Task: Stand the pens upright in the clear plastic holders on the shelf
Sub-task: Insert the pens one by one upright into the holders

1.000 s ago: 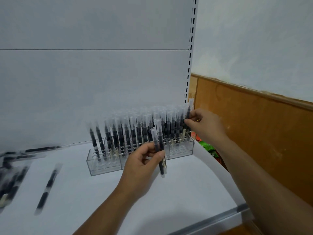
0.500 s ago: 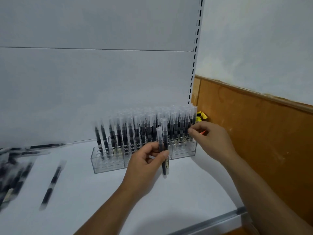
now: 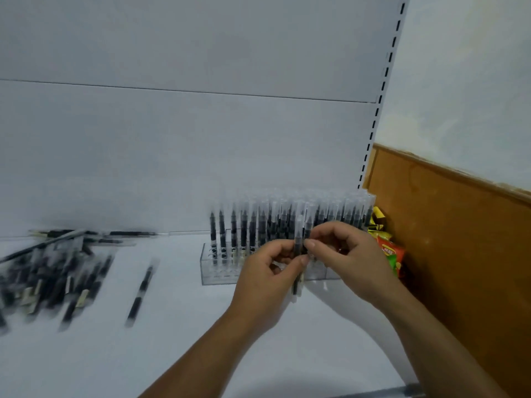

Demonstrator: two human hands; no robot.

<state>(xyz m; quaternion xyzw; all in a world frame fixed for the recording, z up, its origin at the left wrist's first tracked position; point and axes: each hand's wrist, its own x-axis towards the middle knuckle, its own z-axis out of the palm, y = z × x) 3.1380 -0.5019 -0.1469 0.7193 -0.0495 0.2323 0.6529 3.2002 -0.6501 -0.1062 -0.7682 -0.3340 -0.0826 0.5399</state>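
Observation:
A clear plastic holder (image 3: 218, 275) stands at the back right of the white shelf (image 3: 178, 354), with several black pens (image 3: 244, 228) upright in it. In front of the holder, my left hand (image 3: 267, 282) grips two black pens (image 3: 297, 285) held upright. My right hand (image 3: 347, 259) has come beside it and pinches the upper part of one of those pens between thumb and fingers. Both hands hide the holder's right half. A pile of loose black pens (image 3: 54, 280) lies at the shelf's left, and a single pen (image 3: 142, 291) lies apart from it.
Behind the shelf rises a white back panel with a slotted upright (image 3: 382, 90). A brown wooden panel (image 3: 459, 239) runs along the right. Colourful packets (image 3: 388, 251) sit in the gap between the holder and that panel. The shelf's metal front edge (image 3: 402, 390) shows at the bottom right.
My right hand left the pens at the holder's right end and moved left to the pens in my left hand. The view swung right, so the loose pile shows more.

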